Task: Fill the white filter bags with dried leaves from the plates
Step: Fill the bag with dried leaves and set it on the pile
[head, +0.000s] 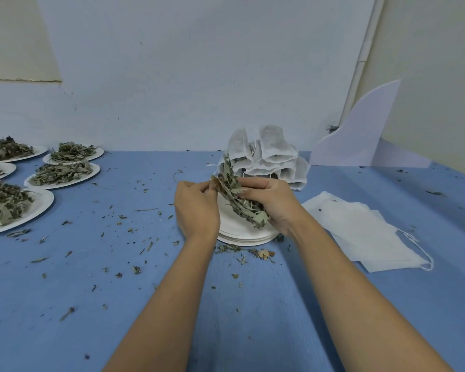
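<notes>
My right hand [273,202] grips a thick bunch of dried leaves [236,196] above a stack of white plates [246,234] at the table's middle. My left hand [196,208] pinches the upper left end of the same bunch. Behind the plates leans a pile of filled white filter bags [269,157]. To the right lies a stack of flat white filter bags [365,232] with drawstrings. The bunch and my hands hide most of the top plate.
Several white plates heaped with dried leaves [62,173] stand at the left on the blue table [118,304]. Leaf crumbs are scattered across the surface. A white curved board [360,138] leans against the back wall at the right.
</notes>
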`<state>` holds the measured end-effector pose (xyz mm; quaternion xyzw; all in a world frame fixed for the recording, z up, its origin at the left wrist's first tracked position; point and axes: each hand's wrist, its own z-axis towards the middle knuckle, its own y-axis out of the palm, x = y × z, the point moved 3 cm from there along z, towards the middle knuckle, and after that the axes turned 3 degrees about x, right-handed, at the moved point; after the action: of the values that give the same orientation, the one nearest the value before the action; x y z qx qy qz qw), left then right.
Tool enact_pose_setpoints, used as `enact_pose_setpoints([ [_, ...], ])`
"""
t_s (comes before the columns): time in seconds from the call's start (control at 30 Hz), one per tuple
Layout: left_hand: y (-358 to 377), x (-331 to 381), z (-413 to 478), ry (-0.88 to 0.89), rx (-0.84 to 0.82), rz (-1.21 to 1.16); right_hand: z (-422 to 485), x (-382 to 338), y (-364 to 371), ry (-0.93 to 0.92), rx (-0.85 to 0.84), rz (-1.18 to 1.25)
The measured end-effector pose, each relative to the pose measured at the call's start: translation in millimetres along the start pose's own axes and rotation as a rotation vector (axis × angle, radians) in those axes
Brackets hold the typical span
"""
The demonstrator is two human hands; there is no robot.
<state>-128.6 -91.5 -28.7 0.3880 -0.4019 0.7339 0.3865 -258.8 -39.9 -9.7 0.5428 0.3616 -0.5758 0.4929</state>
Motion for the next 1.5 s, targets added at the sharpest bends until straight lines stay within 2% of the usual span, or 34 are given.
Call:
enact_pose_setpoints([
  [0.07,1.5,0.2,0.8,0.004,-0.058,-0.044,0.7,1.7,-2.7,-0.007,0.043,-0.074],
  [0.23,3.6,-0.9,2.6,-0.146,-0.128,-0.273,-0.3,4.4,-2.6,-0.03,0.085,-0.177],
  [0.47,10.3,1.2,-0.4,-0.149,-0.345,-0.505,3.0,9.2,-4.0,-0.123,0.22,-0.41],
  [0.67,11.7,1.7,-5.5,-0.086,-0.478,-0.547,1.8,11.6,4.8,-0.213,0.314,-0.632],
  [0.77,12.5,2.9,-8.2,-0.078,-0.52,-0.539,2.2,14.1,4.5,-0.193,0.377,-0.707],
  [0.9,13.5,8.0,-12.1,-0.038,-0.565,-0.514,5.3,19.1,-1.8,-0.127,0.437,-0.697],
  [1.03,15.4,12.0,-14.8,0.056,-0.555,-0.373,6.2,17.3,-3.6,-0.04,0.378,-0.631],
  [1.13,13.9,14.4,-15.2,0.048,-0.549,-0.331,7.5,15.7,-2.1,0.079,0.312,-0.404],
  [1.23,13.2,15.5,-12.0,0.032,-0.553,-0.332,9.8,16.5,-2.8,0.181,0.33,-0.222],
  [1.37,14.7,15.2,-8.8,0.1,-0.512,-0.249,12.0,13.2,0.9,0.163,0.359,-0.223],
  [1.5,17.6,12.8,-6.4,0.068,-0.466,-0.216,9.7,13.8,3.7,0.072,0.37,-0.29],
])
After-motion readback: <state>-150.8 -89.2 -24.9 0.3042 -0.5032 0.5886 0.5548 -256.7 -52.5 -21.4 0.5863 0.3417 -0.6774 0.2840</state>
